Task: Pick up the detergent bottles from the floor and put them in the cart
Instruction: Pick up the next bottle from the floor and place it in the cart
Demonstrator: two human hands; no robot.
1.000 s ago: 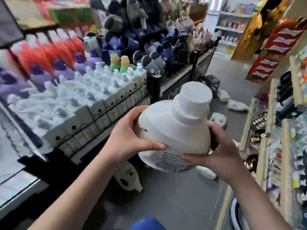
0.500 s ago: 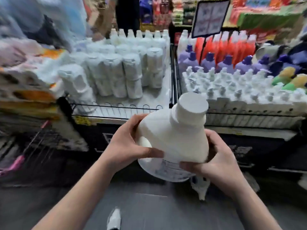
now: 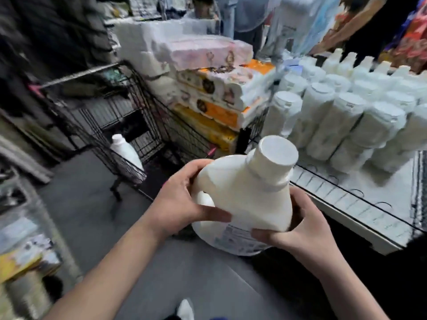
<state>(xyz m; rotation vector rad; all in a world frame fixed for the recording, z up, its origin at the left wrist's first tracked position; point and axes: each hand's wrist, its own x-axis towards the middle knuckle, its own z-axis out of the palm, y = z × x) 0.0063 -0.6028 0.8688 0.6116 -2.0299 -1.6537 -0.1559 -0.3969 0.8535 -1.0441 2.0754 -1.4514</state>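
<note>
I hold a large white detergent bottle (image 3: 247, 192) with a wide cap in front of me, tilted with the cap pointing up and right. My left hand (image 3: 182, 204) grips its handle side. My right hand (image 3: 298, 229) grips its lower right side, fingers curled under the label. A black wire shopping cart (image 3: 129, 125) stands ahead to the left, beyond the bottle. Inside the cart lies another white detergent bottle (image 3: 126, 150).
A shelf (image 3: 346, 199) on the right carries rows of white bottles (image 3: 335, 121). Stacked tissue packs (image 3: 208, 88) sit between shelf and cart. People stand at the back right. Goods line the left edge. Grey floor (image 3: 87, 204) lies between me and the cart.
The view has swung left: the coloured bottle shelves left the frame and the cart with a bottle inside came into view. Both hands keep the same hold on the bottle.
</note>
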